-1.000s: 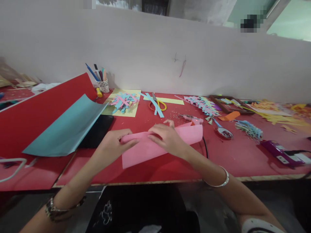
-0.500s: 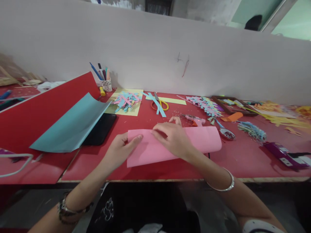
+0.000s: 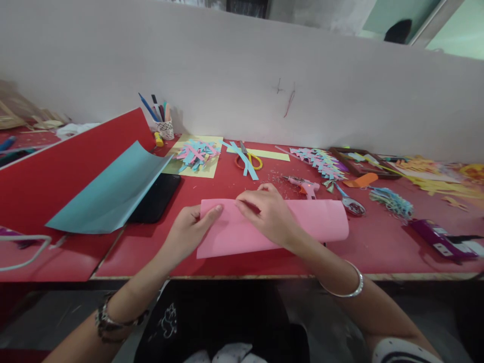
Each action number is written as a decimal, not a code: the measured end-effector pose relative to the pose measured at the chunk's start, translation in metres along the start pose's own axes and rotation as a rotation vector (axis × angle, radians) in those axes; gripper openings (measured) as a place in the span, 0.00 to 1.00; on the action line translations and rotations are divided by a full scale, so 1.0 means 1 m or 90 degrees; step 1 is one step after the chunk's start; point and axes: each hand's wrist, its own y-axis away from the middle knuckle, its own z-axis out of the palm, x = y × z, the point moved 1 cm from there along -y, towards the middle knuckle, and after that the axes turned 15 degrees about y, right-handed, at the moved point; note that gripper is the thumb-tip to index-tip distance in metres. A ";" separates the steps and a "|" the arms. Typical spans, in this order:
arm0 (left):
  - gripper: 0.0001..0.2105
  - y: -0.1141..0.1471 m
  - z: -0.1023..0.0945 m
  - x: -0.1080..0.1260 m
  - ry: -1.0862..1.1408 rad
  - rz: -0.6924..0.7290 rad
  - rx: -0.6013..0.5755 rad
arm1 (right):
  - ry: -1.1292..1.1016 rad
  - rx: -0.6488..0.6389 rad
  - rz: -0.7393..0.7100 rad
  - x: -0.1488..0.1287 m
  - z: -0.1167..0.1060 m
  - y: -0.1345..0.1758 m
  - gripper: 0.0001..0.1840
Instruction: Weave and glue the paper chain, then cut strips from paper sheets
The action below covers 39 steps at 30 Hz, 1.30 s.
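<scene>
A sheet of pink paper (image 3: 313, 222), folded or curled over along its length, lies across the near part of the red table. At its left end my left hand (image 3: 191, 229) grips the edge, thumb on top and fingers behind. My right hand (image 3: 268, 212) pinches the paper's upper edge near the middle, thumb against index finger. Just beyond the paper rest a pink glue gun (image 3: 310, 188) and yellow-and-red-handled scissors (image 3: 257, 162) with blue paper strips (image 3: 247, 164) across them.
A blue sheet (image 3: 113, 194) leans on a red board (image 3: 75, 151) at left, beside a black tablet-like slab (image 3: 157, 199). Cut strips (image 3: 198, 154) heap on yellow paper; a pen cup (image 3: 165, 129) stands behind. To the right are a paper garland (image 3: 317, 161), a brush (image 3: 353, 205) and a purple power strip (image 3: 442, 239).
Both hands keep their hold on the pink paper, which has shifted very slightly. The view has tilted a little.
</scene>
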 end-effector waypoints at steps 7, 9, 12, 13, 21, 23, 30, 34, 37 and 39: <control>0.18 0.002 -0.001 0.002 0.013 0.029 -0.031 | -0.015 0.017 -0.019 0.000 0.000 0.001 0.12; 0.17 0.003 -0.001 0.003 0.017 0.040 -0.036 | -0.016 0.025 -0.025 -0.001 -0.002 0.001 0.12; 0.17 0.003 -0.001 0.004 0.017 0.052 -0.040 | -0.013 0.033 -0.031 -0.003 -0.005 0.002 0.12; 0.16 0.003 -0.001 0.004 0.017 0.056 -0.044 | -0.013 0.037 -0.033 -0.003 -0.006 0.002 0.12; 0.15 0.005 -0.002 0.011 -0.005 0.114 -0.038 | -0.032 0.080 -0.059 -0.003 -0.008 0.003 0.08; 0.15 0.005 -0.001 0.012 -0.018 0.129 -0.037 | -0.038 0.080 -0.055 -0.003 -0.008 0.002 0.08; 0.17 0.006 -0.017 0.004 -0.123 0.204 -0.005 | -0.020 0.058 -0.052 0.010 -0.007 0.004 0.14; 0.14 0.005 -0.026 0.003 -0.378 0.394 0.057 | 0.070 0.025 -0.105 0.015 0.000 0.005 0.17; 0.12 0.005 -0.017 0.011 -0.620 0.576 0.126 | 0.156 0.020 -0.152 0.010 0.005 0.003 0.20; 0.11 0.004 -0.008 0.015 -0.708 0.651 0.083 | 0.180 0.026 -0.184 0.004 0.005 0.000 0.21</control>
